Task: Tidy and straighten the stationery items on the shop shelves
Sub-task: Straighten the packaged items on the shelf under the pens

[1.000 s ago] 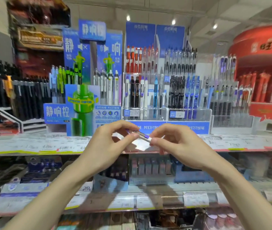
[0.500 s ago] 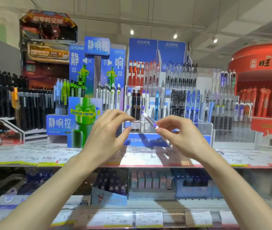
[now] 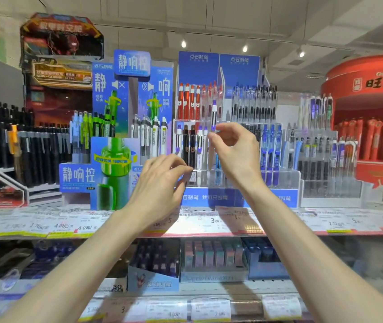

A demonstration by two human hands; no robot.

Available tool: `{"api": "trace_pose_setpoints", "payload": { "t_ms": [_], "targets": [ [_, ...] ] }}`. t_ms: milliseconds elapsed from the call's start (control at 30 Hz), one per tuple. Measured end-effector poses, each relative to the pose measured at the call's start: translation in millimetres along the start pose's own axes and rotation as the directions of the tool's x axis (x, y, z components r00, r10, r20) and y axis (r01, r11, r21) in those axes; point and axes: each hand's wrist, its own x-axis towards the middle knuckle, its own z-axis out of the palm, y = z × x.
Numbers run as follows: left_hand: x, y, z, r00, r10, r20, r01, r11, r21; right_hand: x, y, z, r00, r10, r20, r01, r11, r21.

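Upright, pen point(image 3: 213, 116) pinched by right hand point(image 3: 237, 152), tip hidden, left hand point(image 3: 162, 183) fingers curled, empty.

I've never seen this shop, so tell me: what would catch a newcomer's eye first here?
Probably the right hand, raised at centre and pinching an upright white pen with purple ends before the clear pen rack. Next, the tall blue display with a green pen picture at left, and the red rounded stand at far right.
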Motion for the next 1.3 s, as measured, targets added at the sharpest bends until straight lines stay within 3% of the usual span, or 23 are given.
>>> {"api": "trace_pose_setpoints", "payload": {
  "t_ms": [333, 633, 833, 1000, 1300],
  "targets": [
    [-2, -2, 2, 1.0, -0.009, -0.003, 0.009, 1.0, -0.026, 2, 0, 9, 0.999, 0.042, -0.016, -0.043, 0.996, -0.073],
    [-2, -3, 4, 1.0, -0.003, -0.011, 0.003, 1.0, -0.019, -10, -1, 7, 0.992, 0.044, 0.115, 0.004, 0.922, -0.387],
    [-2, -4, 4, 1.0, 0.004, -0.007, -0.004, 1.0, -0.018, -9, -1, 5, 0.987, 0.114, 0.112, -0.065, 0.927, -0.37],
    [-3, -4, 4, 1.0, 0.009, -0.012, -0.009, 1.0, -0.021, -9, -6, 4, 0.98, 0.119, 0.162, -0.031, 0.884, -0.466],
    [-3, -4, 3, 1.0, 0.009, -0.003, -0.009, 1.0, -0.023, -7, -7, 6, 0.981, 0.112, 0.158, -0.024, 0.88, -0.474]
  ]
}}
